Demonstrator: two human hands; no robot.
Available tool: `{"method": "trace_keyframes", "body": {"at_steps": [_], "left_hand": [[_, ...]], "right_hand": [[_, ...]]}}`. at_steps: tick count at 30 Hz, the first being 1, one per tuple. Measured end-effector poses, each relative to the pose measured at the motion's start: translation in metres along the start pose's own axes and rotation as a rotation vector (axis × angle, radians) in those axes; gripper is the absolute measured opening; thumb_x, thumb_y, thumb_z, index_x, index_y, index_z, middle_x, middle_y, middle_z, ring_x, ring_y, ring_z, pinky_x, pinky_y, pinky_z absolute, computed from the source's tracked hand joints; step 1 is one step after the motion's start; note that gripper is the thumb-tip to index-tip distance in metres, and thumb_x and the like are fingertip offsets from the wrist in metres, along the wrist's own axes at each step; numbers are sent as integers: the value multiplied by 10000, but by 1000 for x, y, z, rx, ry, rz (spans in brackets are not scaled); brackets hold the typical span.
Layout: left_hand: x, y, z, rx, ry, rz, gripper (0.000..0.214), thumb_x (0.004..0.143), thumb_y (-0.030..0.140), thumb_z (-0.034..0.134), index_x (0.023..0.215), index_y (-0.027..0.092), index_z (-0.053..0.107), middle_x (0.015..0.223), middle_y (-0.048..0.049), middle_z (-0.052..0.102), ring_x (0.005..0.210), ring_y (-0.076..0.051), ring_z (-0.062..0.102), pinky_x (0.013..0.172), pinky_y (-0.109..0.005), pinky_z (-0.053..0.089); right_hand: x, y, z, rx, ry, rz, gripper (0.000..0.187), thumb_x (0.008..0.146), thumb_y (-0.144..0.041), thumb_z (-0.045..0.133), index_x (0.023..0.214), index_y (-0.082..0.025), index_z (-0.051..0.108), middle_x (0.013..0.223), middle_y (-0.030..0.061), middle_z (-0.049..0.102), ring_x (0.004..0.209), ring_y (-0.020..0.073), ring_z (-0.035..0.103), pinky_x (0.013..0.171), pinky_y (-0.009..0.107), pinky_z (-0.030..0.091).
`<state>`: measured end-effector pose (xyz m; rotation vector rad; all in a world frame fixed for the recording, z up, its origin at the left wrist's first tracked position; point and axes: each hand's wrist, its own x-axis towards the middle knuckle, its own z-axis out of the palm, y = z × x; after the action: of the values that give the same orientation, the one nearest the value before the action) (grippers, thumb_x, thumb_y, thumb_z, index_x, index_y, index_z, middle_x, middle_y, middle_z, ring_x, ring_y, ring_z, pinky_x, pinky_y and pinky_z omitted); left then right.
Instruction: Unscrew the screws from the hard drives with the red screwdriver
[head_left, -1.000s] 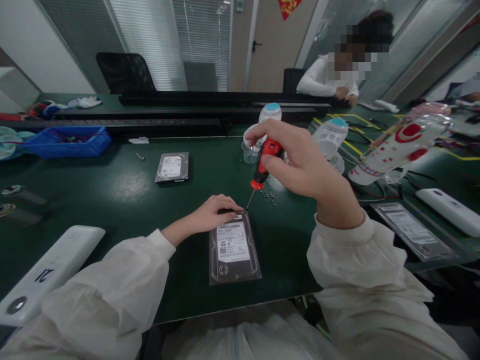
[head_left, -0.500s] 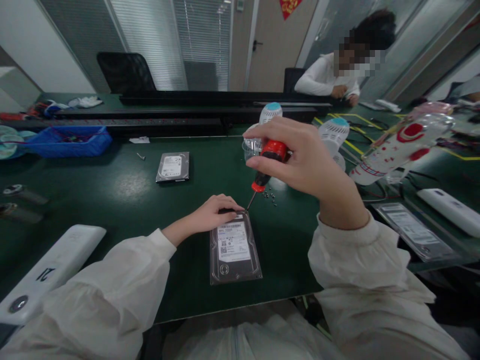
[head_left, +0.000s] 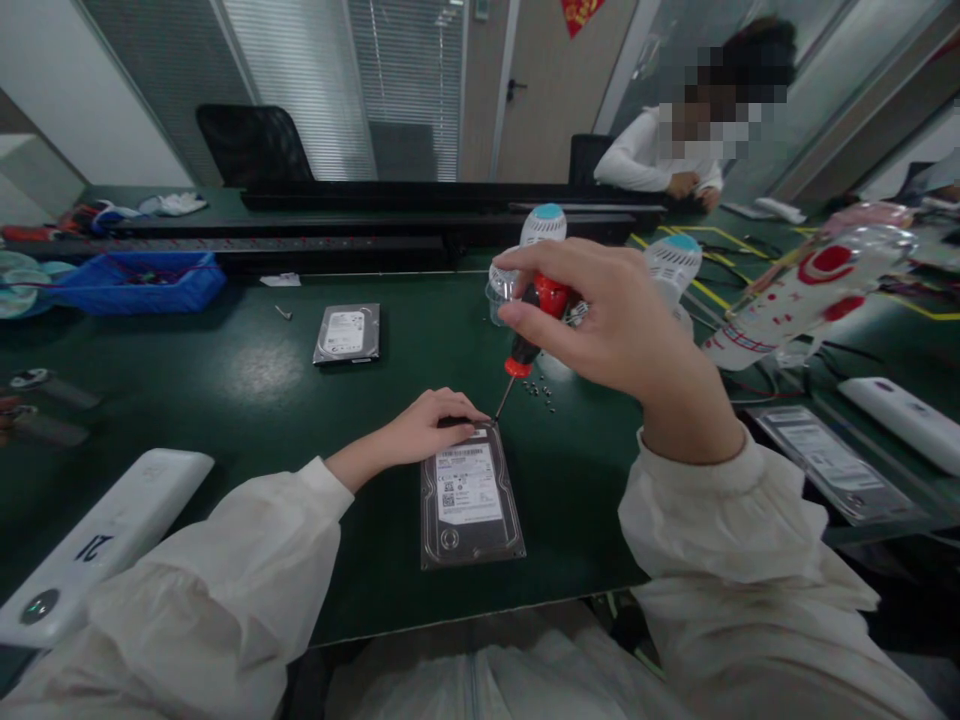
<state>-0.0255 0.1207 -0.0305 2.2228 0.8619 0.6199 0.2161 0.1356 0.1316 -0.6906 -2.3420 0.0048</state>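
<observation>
A hard drive [head_left: 471, 500] with a white label lies flat on the green table in front of me. My left hand [head_left: 429, 430] grips its far end, fingers over the far edge and thumb on the top. In my right hand [head_left: 600, 310] is a red and black screwdriver [head_left: 523, 350], its handle between thumb and fingers. The shaft slants down, and its tip meets the drive's far right corner; any screw under it is too small to make out. Several small screws [head_left: 537, 392] lie loose just beyond that corner.
A second hard drive [head_left: 347, 333] lies farther back, and another drive [head_left: 832, 465] at the right. A blue tray [head_left: 142, 285] stands at the left, white devices [head_left: 112, 540] at both sides. A bottle [head_left: 810, 290] and small fans [head_left: 675, 258] stand right. Another person sits across.
My right hand's fingers have shifted slightly on the screwdriver handle, while the tip stays at the same corner. My left hand and the drive hold still.
</observation>
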Motion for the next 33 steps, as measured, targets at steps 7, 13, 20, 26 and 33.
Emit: {"method": "trace_keyframes", "body": {"at_steps": [7,13,20,26,33], "left_hand": [[0,1,0,-1,1,-15,290,1053,306,588,1263,241,778,1141,-47,780,1067,-235,672,1000,-421,448],[1,5,0,10,6,-10,287,1055,319,584,1240,249,792,1150,-48,790,1063,-235,679,1018,-421,458],[1,6,-1,0,7,-13,293,1045,308,590,1242,250,799,1141,-53,790,1048,-233,685,1000,-413,475],[1,7,0,-10,14,-10,296,1057,323,580,1241,246,799,1140,-56,784,1053,-237,682,1018,-419,464],[-1,5,0,-4,11,-24,298,1057,320,580,1254,257,794,1141,-48,777,1060,-235,669,990,-405,456]], "right_hand": [[0,-1,4,15,-18,-9,371,1007,-294,528,1342,-252,681,1141,90,752,1019,282,711,961,486,569],[0,-1,12,-37,43,31,364,983,-288,594,1342,-252,638,1135,90,720,1014,278,698,954,467,553],[-2,0,11,65,6,17,547,951,-240,552,1483,-253,426,1244,87,639,1007,238,652,940,439,562],[1,2,13,-36,8,88,252,1032,-482,592,1128,-250,611,995,51,661,944,257,643,905,448,537],[-3,0,4,-15,51,126,361,970,-394,673,1282,-214,652,1096,98,748,927,270,698,883,450,571]]}}
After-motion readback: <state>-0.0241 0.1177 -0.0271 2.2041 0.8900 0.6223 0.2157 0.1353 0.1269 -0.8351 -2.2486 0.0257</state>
